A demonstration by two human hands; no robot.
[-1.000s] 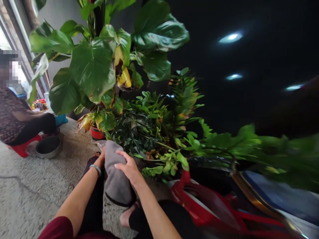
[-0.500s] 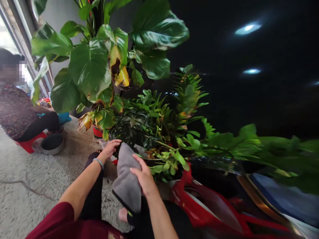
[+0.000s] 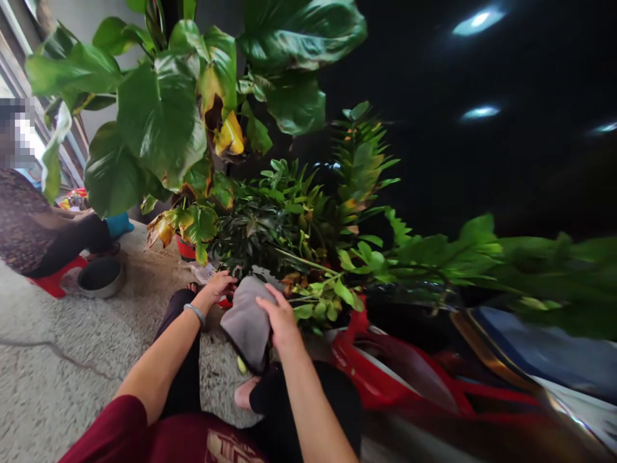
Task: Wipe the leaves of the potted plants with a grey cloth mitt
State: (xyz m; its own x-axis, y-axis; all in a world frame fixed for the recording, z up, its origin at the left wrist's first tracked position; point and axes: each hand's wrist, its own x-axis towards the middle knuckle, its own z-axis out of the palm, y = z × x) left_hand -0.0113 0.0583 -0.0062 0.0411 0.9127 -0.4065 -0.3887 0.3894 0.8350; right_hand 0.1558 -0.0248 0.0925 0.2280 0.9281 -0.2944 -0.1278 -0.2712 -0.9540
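A grey plush cloth [image 3: 247,315] with a dark edging hangs in front of me, between my knees. My right hand [image 3: 279,315] grips it from the right side, fingers lying over its top face. Just left of the cloth is my left hand [image 3: 216,290], with a grey bangle on the wrist. Its fingers are loosely apart and slightly bent toward the cloth's upper left edge; I see nothing held in them. A small yellow-green thing [image 3: 241,364] shows below the cloth, near my bare foot [image 3: 245,392].
Large-leaved potted plants [image 3: 159,116] and lower greenery [image 3: 289,218] stand ahead along a dark glossy wall [image 3: 434,128]. A red plastic thing [image 3: 371,373] lies at right. Leftward, a person [image 3: 29,218] sits on a red stool [image 3: 60,273] beside a grey basin [image 3: 100,278].
The cloth has tipped and looks shorter, its lower edge now higher. My left hand has drawn slightly away from the cloth's edge. The view has shifted a little.
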